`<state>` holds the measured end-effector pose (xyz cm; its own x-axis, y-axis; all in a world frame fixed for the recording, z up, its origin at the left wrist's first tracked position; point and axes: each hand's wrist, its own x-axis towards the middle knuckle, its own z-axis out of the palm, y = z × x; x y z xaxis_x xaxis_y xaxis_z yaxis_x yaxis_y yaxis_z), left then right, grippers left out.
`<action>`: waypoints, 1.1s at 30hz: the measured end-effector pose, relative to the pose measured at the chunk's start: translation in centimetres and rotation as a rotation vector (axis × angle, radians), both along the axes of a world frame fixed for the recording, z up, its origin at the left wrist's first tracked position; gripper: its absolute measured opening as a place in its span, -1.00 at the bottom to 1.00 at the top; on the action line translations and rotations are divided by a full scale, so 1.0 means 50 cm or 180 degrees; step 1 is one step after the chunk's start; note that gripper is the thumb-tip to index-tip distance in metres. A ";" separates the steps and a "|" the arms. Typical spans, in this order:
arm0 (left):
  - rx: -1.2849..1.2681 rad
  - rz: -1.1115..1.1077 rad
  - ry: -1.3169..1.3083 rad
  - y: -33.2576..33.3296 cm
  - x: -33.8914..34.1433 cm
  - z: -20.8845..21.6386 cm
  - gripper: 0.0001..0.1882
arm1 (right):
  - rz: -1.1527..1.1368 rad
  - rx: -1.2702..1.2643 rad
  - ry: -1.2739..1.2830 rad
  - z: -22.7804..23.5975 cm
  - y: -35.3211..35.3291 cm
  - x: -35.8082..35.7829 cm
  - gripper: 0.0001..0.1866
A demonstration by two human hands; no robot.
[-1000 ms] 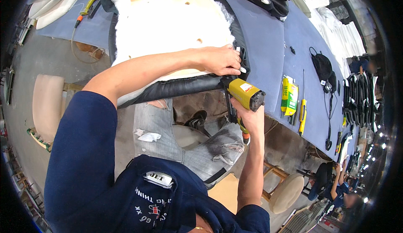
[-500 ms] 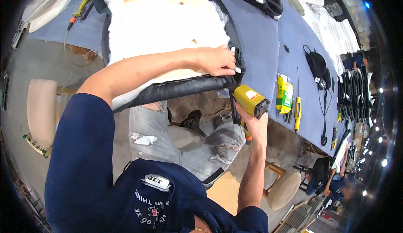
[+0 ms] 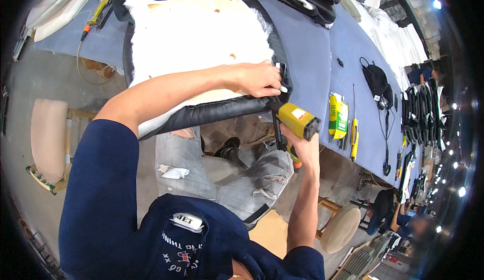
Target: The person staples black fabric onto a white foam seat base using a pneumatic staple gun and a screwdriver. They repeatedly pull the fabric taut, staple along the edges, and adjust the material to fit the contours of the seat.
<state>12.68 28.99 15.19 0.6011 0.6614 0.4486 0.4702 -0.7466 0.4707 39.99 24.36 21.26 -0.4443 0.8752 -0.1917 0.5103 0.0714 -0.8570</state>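
A padded chair seat (image 3: 217, 11) lies underside up on the blue table, its wooden board mostly covered by white wadding (image 3: 181, 40). Black upholstery (image 3: 217, 109) wraps over its edges, with a line of staples along the near side. At the near right corner my left hand (image 3: 258, 79) is closed, fingers curled on the folded black upholstery. My right hand (image 3: 304, 148) grips a yellow and black staple gun (image 3: 298, 120) by its handle. The gun's nose meets the near edge, just below my left hand. My left fingertips are partly hidden in the fold.
A second staple gun (image 3: 103, 2) with a hose lies at the far left. On the right of the table (image 3: 307, 53) are a yellow-green packet (image 3: 339, 116), a yellow-handled screwdriver (image 3: 354, 136) and a black strapped item (image 3: 377, 80). Padded stools (image 3: 342, 228) stand nearby. Another person is far right.
The staple gun's nose has shifted slightly left along the seat's near edge, my right hand moving with it. My left hand stays at the corner. The whole view has shifted slightly.
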 end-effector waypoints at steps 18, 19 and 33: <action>0.0069 0.0226 0.0361 -0.022 0.012 0.000 -0.71 | 0.0000 -0.0053 -0.0247 0.015 0.002 -0.017 -0.64; 0.0108 0.0306 0.0410 -0.022 0.010 0.000 -0.71 | 0.0009 -0.0094 -0.0227 0.026 0.001 -0.016 -0.61; -0.0228 0.0458 0.1033 -0.026 -0.002 0.084 -0.45 | -0.0221 0.0293 0.0111 -0.001 -0.042 0.072 -0.61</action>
<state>12.55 27.69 19.41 0.6031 0.7724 0.1991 0.7016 -0.6324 0.3284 43.60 22.24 21.23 -0.3871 0.9172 -0.0944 0.4867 0.1163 -0.8658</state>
